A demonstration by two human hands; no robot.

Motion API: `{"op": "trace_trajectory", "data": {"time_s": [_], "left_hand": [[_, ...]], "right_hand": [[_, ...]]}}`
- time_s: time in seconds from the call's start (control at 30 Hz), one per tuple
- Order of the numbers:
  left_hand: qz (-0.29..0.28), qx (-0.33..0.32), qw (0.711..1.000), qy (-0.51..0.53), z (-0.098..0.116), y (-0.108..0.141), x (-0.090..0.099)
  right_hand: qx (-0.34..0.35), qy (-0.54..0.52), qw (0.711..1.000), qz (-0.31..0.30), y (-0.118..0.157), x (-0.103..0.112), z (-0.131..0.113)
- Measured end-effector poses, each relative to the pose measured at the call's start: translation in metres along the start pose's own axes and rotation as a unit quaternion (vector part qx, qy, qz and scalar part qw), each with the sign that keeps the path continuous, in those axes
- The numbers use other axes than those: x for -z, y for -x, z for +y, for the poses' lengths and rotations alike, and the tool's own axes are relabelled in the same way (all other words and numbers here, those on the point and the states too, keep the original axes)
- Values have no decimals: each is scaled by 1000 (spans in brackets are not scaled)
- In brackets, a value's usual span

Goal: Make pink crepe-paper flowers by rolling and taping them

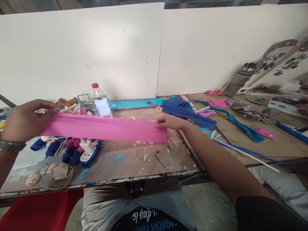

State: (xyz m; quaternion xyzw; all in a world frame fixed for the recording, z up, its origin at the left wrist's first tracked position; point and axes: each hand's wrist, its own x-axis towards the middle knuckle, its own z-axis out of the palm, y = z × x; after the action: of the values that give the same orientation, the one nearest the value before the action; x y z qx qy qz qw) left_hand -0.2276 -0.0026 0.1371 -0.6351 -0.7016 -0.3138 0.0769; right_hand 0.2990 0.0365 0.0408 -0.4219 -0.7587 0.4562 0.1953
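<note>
Your left hand (pixel 26 120) pinches one end of the pink strip (pixel 106 129) between thumb and fingers, and your right hand (pixel 168 123) grips the far end near its upper corner, so the strip hangs between them above the counter (pixel 141 171). It looks like thin, light, limp cloth or crepe paper; you can't tell which from here. Expect it to sag or crease if your hands come together, and perhaps to tear if tugged hard, so a flat pinch at both ends should suit it best. Below the strip, toward your left, sit the blue power strip (pixel 90 157) and its looped cable (pixel 43 175), where a drooping edge could catch. Farther out, the small scissors (pixel 153 104) lie beside the folded blue cloth (pixel 183 107).
</note>
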Motion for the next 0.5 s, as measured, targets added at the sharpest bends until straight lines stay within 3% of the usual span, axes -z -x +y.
{"op": "trace_trajectory", "data": {"time_s": [0.1, 0.2, 0.27, 0.33, 0.4, 0.5], "left_hand": [[-51, 41, 997, 28, 15, -10, 4], [-109, 68, 988, 90, 21, -13, 4], [-133, 80, 971, 181, 19, -14, 1], [-160, 106, 935, 299, 13, -14, -4], [-176, 165, 881, 406, 5, -16, -10], [-174, 197, 844, 468, -9, -20, -15]], "right_hand": [[-16, -132, 983, 124, -5, 0, 7], [-22, -274, 936, 221, -9, 5, 14], [-31, -332, 908, 253, -11, 9, 17], [-37, -368, 887, 275, -12, 14, 21], [-26, -395, 873, 284, -13, 17, 22], [11, -438, 853, 283, -13, 21, 21]]}}
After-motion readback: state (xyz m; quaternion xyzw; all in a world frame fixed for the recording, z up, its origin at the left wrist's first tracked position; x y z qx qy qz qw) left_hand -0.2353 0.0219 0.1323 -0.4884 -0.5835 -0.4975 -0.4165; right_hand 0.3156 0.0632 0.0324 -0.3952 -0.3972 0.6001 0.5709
